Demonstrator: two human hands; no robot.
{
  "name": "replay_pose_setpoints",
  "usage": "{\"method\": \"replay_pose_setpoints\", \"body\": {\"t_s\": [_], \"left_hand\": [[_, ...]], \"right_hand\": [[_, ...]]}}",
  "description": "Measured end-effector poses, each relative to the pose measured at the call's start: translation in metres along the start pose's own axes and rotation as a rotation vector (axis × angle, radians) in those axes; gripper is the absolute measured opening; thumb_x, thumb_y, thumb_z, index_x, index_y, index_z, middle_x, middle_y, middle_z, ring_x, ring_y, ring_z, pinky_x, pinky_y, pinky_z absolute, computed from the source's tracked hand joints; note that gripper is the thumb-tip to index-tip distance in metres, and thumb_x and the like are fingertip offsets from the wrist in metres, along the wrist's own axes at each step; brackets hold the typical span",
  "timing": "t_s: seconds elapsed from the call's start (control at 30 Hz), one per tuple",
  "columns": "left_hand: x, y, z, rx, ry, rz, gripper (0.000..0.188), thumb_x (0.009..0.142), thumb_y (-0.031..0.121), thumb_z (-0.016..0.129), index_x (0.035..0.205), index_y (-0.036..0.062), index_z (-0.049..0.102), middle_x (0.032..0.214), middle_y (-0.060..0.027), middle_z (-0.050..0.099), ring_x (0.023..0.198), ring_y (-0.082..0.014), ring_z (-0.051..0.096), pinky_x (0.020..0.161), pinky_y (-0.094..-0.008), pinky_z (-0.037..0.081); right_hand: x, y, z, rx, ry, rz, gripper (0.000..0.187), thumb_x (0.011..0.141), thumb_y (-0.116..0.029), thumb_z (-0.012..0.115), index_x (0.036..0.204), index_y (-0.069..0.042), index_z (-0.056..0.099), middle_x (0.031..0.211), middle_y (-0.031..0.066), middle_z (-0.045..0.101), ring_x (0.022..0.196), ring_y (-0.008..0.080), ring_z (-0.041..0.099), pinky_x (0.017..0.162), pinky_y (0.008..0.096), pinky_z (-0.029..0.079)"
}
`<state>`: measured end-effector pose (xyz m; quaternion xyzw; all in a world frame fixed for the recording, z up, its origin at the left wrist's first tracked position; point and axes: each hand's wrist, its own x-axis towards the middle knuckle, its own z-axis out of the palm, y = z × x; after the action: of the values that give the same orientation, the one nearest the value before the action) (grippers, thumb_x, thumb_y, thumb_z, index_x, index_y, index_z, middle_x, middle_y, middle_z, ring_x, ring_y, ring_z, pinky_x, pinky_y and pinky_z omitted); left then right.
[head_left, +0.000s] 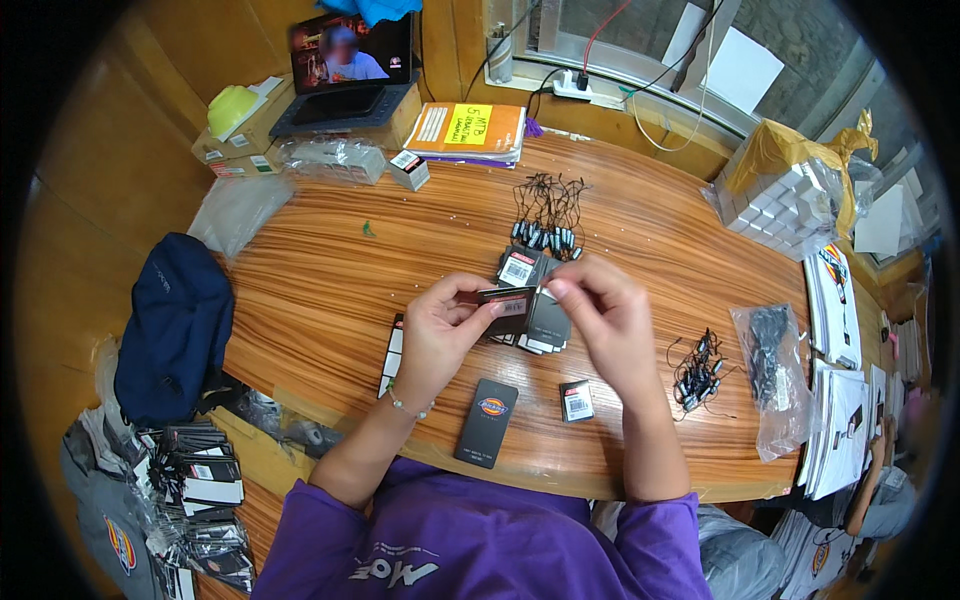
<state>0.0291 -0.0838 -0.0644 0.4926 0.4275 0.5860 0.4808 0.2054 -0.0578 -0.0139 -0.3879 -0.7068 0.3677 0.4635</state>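
Note:
My left hand [440,325] is closed on a dark hang tag [513,312] with a barcode label, held above the table's middle. At its upper right corner my right hand [605,310] pinches with thumb and forefinger; what lies between them is too small to make out. Under and behind my hands is a pile of black hang tags [549,322]. Beyond it lies a bunch of black tag strings [550,205]. Closer to me are a single black hang tag [487,422] and a small barcode card [577,401]. A white-panelled card strip [391,358] is partly behind my left wrist.
More black strings [697,372] and a plastic bag [772,380] lie right. A box of small white cartons [785,205] stands back right. A laptop [350,65], orange folder [465,130] and small box [409,170] stand behind. Left are a navy bag [175,330] and heaped tags [205,490].

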Motion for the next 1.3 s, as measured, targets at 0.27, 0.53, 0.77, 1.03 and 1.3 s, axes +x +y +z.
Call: {"method": "replay_pose_setpoints", "body": {"t_s": [0.27, 0.53, 0.77, 1.03, 1.3], "left_hand": [[0.004, 0.004, 0.001, -0.006, 0.024, 0.078, 0.015, 0.079, -0.007, 0.06, 0.093, -0.0038, 0.055, 0.092, -0.0087, 0.062, 0.083, -0.0112, 0.061, 0.069, -0.0199, 0.052], [0.002, 0.007, 0.005, -0.029, 0.0, 0.072, 0.013, 0.08, -0.007, 0.058, 0.093, -0.0051, 0.055, 0.092, -0.0095, 0.061, 0.084, -0.0122, 0.061, 0.071, -0.0206, 0.053], [-0.002, 0.012, 0.01, 0.021, -0.033, 0.078, 0.013, 0.081, -0.006, 0.057, 0.094, -0.0068, 0.056, 0.095, -0.012, 0.061, 0.085, -0.014, 0.062, 0.067, -0.0208, 0.055], [-0.002, 0.022, 0.014, 0.242, -0.023, 0.105, 0.01, 0.078, -0.007, 0.059, 0.088, -0.0035, 0.061, 0.083, -0.0066, 0.06, 0.077, -0.0122, 0.061, 0.063, -0.0218, 0.054], [-0.003, 0.039, 0.011, 0.714, -0.036, 0.44, 0.012, 0.068, -0.008, 0.066, 0.078, -0.0041, 0.062, 0.074, -0.0112, 0.061, 0.068, -0.0184, 0.06, 0.06, -0.0252, 0.048]], "right_hand": [[-0.005, -0.003, 0.017, -0.304, -0.08, -0.126, 0.006, 0.073, -0.004, 0.062, 0.073, 0.001, 0.059, 0.069, 0.0134, 0.054, 0.064, 0.0289, 0.054, 0.057, 0.0361, 0.044], [-0.004, 0.0, 0.02, -0.319, -0.02, -0.143, 0.007, 0.071, -0.006, 0.062, 0.07, 0.0, 0.059, 0.066, 0.0116, 0.054, 0.064, 0.0282, 0.054, 0.057, 0.0366, 0.044], [-0.003, 0.005, 0.02, -0.324, -0.001, -0.166, 0.006, 0.071, -0.006, 0.062, 0.069, 0.0, 0.059, 0.067, 0.0118, 0.055, 0.065, 0.0282, 0.054, 0.057, 0.0371, 0.044], [-0.004, 0.002, 0.019, -0.453, -0.002, -0.256, 0.007, 0.069, -0.004, 0.061, 0.067, 0.0, 0.057, 0.068, 0.0124, 0.053, 0.068, 0.0292, 0.053, 0.058, 0.0381, 0.044], [-0.002, 0.011, 0.017, 0.137, -0.131, 0.14, 0.009, 0.076, -0.005, 0.06, 0.071, 0.002, 0.057, 0.064, 0.0047, 0.051, 0.056, 0.0113, 0.046, 0.052, 0.0243, 0.037]]}}
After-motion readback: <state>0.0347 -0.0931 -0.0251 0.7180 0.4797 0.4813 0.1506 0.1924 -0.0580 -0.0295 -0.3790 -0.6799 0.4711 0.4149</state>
